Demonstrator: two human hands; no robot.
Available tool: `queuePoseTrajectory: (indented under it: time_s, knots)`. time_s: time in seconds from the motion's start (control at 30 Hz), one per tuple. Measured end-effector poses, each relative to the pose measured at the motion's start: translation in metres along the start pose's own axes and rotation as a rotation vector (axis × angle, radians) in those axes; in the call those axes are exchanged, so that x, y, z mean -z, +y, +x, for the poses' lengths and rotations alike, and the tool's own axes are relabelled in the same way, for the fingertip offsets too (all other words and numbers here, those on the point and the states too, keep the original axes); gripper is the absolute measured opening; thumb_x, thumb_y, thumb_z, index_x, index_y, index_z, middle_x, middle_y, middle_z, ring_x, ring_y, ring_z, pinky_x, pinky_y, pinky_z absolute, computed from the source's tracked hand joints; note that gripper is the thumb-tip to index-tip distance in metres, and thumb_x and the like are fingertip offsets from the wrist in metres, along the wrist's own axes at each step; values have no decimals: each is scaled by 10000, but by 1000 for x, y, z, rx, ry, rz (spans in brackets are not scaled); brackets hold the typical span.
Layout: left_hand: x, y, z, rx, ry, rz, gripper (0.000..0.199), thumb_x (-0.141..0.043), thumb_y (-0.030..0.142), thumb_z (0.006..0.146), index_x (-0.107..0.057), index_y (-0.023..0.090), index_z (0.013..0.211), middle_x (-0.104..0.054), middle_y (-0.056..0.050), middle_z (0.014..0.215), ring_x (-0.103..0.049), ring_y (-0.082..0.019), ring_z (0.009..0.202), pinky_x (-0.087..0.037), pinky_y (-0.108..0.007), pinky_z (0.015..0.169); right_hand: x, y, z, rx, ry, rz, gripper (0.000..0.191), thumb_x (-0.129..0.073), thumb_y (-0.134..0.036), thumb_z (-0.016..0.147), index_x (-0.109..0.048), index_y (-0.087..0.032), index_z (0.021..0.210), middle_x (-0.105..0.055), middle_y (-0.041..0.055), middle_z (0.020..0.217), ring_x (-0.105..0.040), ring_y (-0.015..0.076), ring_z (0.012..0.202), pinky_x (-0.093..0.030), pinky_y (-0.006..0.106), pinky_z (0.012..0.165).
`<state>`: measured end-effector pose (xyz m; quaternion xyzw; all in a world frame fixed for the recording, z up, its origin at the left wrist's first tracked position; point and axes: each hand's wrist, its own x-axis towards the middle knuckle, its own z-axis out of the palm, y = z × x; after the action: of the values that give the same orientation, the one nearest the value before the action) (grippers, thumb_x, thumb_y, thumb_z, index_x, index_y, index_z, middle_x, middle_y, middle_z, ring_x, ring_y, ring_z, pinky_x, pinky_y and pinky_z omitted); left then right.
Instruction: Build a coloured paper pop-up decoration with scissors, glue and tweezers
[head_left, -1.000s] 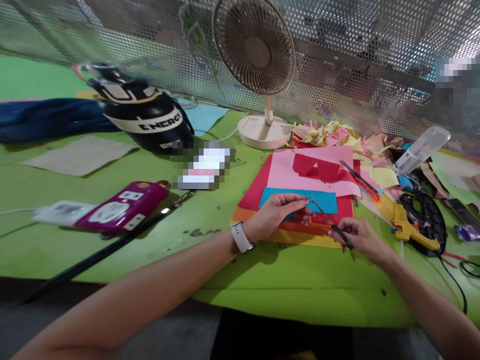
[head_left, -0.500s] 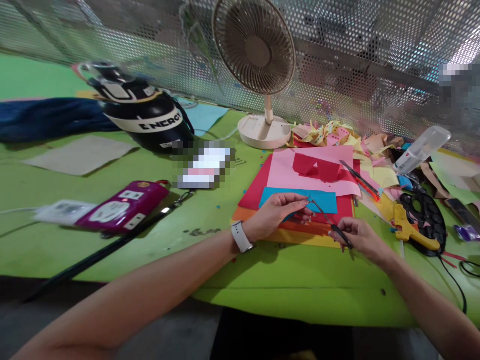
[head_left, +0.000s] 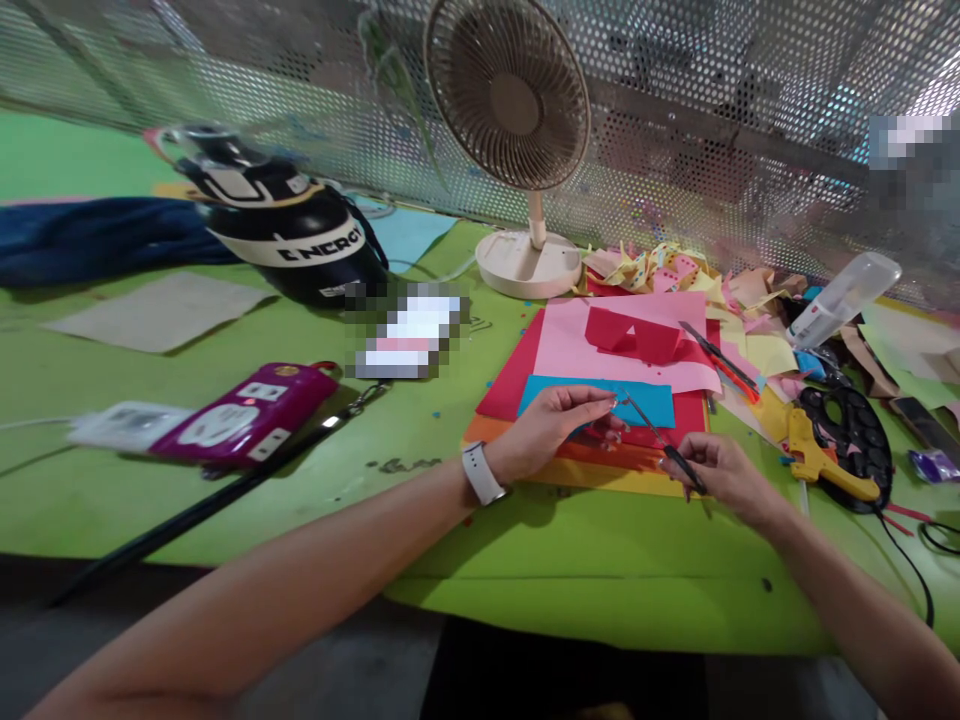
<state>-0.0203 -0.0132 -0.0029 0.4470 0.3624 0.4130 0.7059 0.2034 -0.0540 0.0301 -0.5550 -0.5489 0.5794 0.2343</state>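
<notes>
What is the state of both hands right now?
Left hand: fingers closed together; whether they pinch something small cannot be told.
Right hand: closed, holding a slim black-handled metal tool.

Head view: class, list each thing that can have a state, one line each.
Right hand: closed on black-handled tool
Left hand: fingers pinched; what they hold is unclear
Small red paper: folded
Phone: screen lit
Glue gun: lying down
Fan: upright; spinning unclear
Paper scraps: crumpled
</notes>
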Motion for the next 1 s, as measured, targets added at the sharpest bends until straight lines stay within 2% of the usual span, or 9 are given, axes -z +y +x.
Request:
queuePoseTrajectory:
  time_s: [0.37, 0.57, 0.73, 1.0]
  knots:
    - [2, -2, 1, -3, -1, 19, 166, -722, 301, 776, -698, 146, 829, -745, -47, 754, -657, -125, 637, -547, -304, 753, 1, 2, 1, 12, 7, -9, 562, -780, -668, 535, -497, -187, 603, -462, -71, 539, -403, 56, 487, -392, 222, 469]
    - [2, -2, 2, -16, 46, -53, 278, -765, 335, 736, -701, 140, 922, -734, -35, 748, -648, -127, 633, -549, -320, 751, 1, -2, -2, 17, -24, -1, 552, -754, -679, 577, -515, -184, 632, -484, -48, 559, -436, 72, 507, -405, 236, 492]
    - [1, -2, 2, -10, 38, -90, 312, -793, 332, 711, -700, 130, 929, -741, -46, 762, -649, -121, 623, -558, -315, 748, 2, -3, -3, 48, -39, -4, 558, -729, -702, 600, -518, -188, 647, -490, -34, 574, -435, 81, 509, -402, 246, 488]
    - [1, -3, 1, 1, 33, -81, 308, -790, 343, 725, -691, 141, 935, -752, -46, 781, -681, -136, 656, -568, -325, 760, -1, -3, -4, 34, -50, 6, 592, -737, -729, 555, -500, -191, 619, -480, -46, 557, -422, 73, 502, -410, 236, 480]
